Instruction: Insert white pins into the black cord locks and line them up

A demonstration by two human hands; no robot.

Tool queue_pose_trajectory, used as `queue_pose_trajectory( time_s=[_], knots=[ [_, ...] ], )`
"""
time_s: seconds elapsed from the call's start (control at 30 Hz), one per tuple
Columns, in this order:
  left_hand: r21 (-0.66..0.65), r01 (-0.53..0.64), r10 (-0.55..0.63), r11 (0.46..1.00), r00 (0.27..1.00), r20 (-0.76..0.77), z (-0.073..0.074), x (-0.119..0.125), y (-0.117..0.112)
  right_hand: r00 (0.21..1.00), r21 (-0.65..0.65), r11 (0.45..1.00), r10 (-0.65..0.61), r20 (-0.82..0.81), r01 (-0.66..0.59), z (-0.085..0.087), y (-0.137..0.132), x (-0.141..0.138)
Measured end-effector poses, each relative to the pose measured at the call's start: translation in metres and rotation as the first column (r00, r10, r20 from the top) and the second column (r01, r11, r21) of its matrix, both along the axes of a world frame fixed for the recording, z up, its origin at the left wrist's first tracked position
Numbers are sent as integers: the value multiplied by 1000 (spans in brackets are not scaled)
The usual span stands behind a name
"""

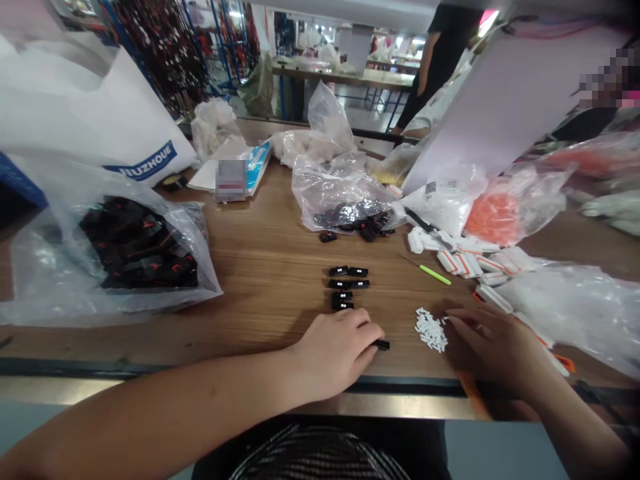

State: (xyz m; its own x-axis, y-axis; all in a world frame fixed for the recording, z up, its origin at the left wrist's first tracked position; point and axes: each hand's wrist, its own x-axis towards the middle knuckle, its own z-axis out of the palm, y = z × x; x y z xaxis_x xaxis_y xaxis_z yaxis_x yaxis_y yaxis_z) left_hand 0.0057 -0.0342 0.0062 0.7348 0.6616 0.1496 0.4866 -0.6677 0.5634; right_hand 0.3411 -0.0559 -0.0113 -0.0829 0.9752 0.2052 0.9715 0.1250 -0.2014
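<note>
Rows of black plastic parts (347, 285) laid out in pairs on the wooden counter (270, 267), close to its front edge

So the left hand (333, 353) is at the front edge, fingers (361, 327) curled down and pretty much grasping one more black part (382, 345) just below the rows. Right hand (493, 347) is relaxed, fingers (457, 315) open, right beside a small pile of white pegs (430, 330). A green-handled awl (434, 274) lies nearby, and there's a big clear bag of black parts (135, 243) over on the left side of the counter.
</note>
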Motion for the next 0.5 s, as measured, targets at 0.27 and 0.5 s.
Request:
queue_pose_trajectory(
  time_s=[0.27, 0.5],
  knots=[
    [-12, 5, -5, 1000, 1000, 7, 2, -1, 0, 997, -136, 987, -82, -11, 80, 17, 7, -6],
    [-33, 16, -15, 999, 1000, 13, 0, -1, 0, 980, -160, 987, -34, -194, 2, 26, 7, -29]
  ],
)
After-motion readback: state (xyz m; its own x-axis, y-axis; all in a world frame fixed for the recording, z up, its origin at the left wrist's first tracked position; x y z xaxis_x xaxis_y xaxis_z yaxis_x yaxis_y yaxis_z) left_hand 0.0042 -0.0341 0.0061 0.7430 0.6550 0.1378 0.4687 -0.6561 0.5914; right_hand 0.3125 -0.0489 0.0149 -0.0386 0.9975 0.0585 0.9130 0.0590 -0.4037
